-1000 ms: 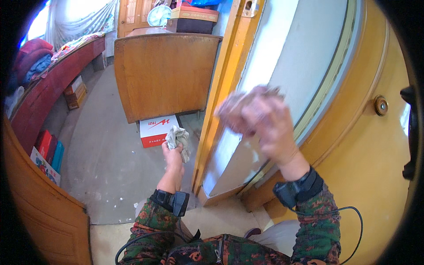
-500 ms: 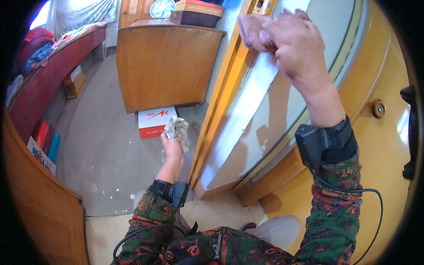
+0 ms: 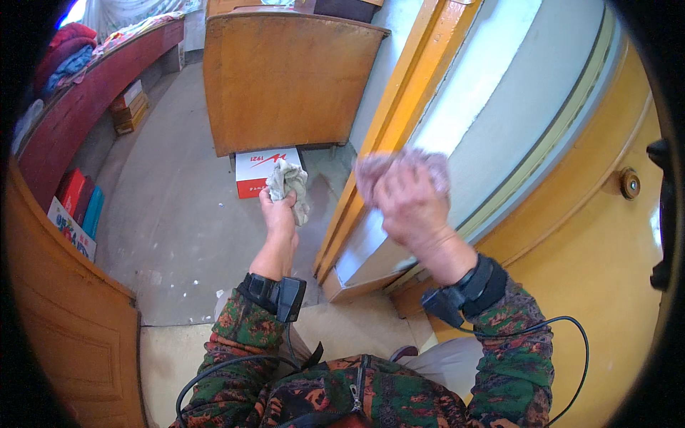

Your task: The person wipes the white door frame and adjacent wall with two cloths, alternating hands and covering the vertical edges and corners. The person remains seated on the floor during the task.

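Note:
My right hand (image 3: 414, 203) presses a crumpled pinkish-purple cloth (image 3: 371, 175) against the yellow wooden door frame (image 3: 394, 128), with its fingers closed over the cloth. Part of the cloth bulges out past the fingers, over the frame's edge and the white wall strip beside it. Lower and to the left, my left hand (image 3: 280, 212) grips a bunched whitish-grey cloth (image 3: 291, 184), held in the air apart from the frame. Both wrists wear black straps with a small box and a cable.
On the right stands a yellow door (image 3: 599, 285) with a round knob (image 3: 629, 183). A brown door (image 3: 78, 335) is at the left. Beyond the doorway are a wooden cabinet (image 3: 285, 82), a white-and-red box (image 3: 251, 187) under it, and a dark red bed side (image 3: 100, 93) with several boxes below.
My right hand has slid down the door frame with the pinkish-purple cloth, toward me. My left hand keeps its hold on the whitish-grey cloth and has barely moved. The view has tilted down slightly.

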Available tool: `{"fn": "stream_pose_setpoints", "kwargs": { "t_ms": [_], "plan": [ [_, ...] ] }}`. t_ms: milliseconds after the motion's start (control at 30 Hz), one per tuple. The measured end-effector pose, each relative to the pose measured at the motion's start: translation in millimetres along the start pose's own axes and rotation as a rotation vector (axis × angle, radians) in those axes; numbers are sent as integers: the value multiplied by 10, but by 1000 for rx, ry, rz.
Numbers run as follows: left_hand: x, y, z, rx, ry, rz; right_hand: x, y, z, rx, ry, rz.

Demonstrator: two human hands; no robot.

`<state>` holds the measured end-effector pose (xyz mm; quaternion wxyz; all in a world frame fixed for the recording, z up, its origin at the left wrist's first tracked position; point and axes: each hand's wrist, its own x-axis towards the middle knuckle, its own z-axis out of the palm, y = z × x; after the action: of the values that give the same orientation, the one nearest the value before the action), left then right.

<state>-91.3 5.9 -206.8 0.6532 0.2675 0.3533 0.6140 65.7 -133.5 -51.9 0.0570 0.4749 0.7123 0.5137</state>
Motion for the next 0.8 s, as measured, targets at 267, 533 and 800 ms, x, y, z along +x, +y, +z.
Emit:
{"fn": "stream_pose_setpoints", "kwargs": {
  "t_ms": [267,533,800],
  "plan": [
    [1,122,-38,-26,8,33,463,505,-253,385,294,191],
    [-24,80,-6,-16,-24,32,794,624,0,-60,319,262],
    [-5,117,-69,-33,13,63,275,-388,515,149,91,214]
  ]
}}
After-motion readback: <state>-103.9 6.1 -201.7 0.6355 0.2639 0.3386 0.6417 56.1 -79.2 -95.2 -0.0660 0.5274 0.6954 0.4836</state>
